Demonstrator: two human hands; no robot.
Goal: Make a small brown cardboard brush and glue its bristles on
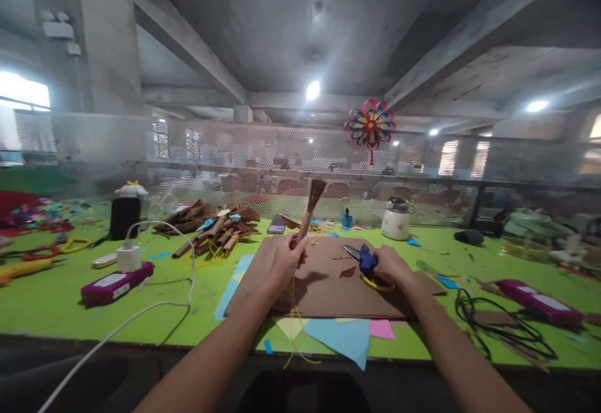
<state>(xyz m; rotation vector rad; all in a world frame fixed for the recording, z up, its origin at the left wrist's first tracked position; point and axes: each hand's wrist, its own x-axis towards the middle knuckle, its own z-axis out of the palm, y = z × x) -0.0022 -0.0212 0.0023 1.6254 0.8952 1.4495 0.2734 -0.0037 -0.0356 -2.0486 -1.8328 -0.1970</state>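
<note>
My left hand (282,261) is closed around the handle of a small brown paper broom (310,203), holding it upright with its bristles fanned at the top. Yellow string (293,319) hangs down from this hand over the table edge. My right hand (390,266) rests on a pair of scissors (364,256) with blue and yellow handles, fingers wrapped on the handles, blades pointing left. Both hands are above a brown cardboard sheet (328,291) lying on the green table (70,306). A small brown paper scrap (348,271) lies by the blades.
Blue, yellow and pink paper pieces (345,338) stick out under the cardboard. A pile of brown paper rolls (213,225) lies behind left. A purple box with a white charger and cable (117,278) sits left; black cable (498,325) and another purple box (535,300) sit right. A white pot (397,218) stands behind.
</note>
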